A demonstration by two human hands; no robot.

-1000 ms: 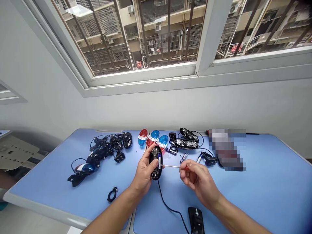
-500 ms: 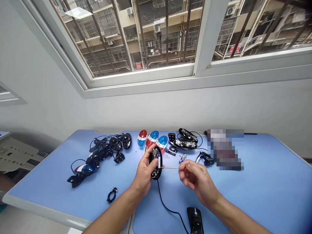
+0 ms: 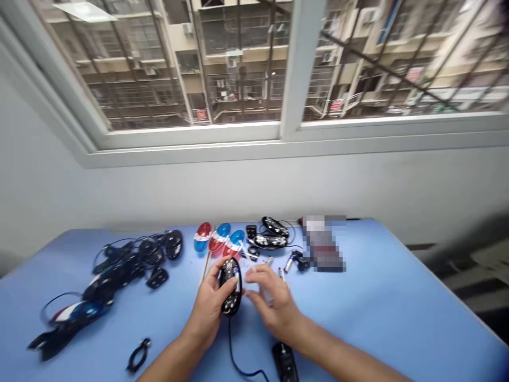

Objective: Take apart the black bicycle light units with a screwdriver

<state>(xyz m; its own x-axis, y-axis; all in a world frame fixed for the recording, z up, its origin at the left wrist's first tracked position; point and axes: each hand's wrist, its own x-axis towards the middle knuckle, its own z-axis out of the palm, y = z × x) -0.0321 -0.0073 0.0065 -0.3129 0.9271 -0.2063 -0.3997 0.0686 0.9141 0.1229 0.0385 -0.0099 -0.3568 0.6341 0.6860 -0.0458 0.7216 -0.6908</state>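
Note:
My left hand (image 3: pixel 209 307) is wrapped round a black oval light unit (image 3: pixel 230 284) with its back open and a battery showing inside. It holds the unit just above the blue table (image 3: pixel 377 307). My right hand (image 3: pixel 272 305) is close beside the unit on its right, its fingers reaching toward it. They are smeared by motion, so what they hold is unclear. A black cable (image 3: pixel 234 355) runs from the unit toward me to a black switch piece (image 3: pixel 285 363).
Three red-and-blue lens covers (image 3: pixel 220 239) lie behind the unit. A heap of black wired units (image 3: pixel 131 260) is at the left, and a black clamp ring (image 3: pixel 139 354) lies near the front. More black units (image 3: pixel 270 236), loose batteries (image 3: pixel 289 261) and a pixelated object (image 3: pixel 322 246) sit at the back right.
The view has swung to the right and blurred. My right hand has moved left, close up to the unit; the thin screwdriver seen between the hands earlier no longer shows clearly.

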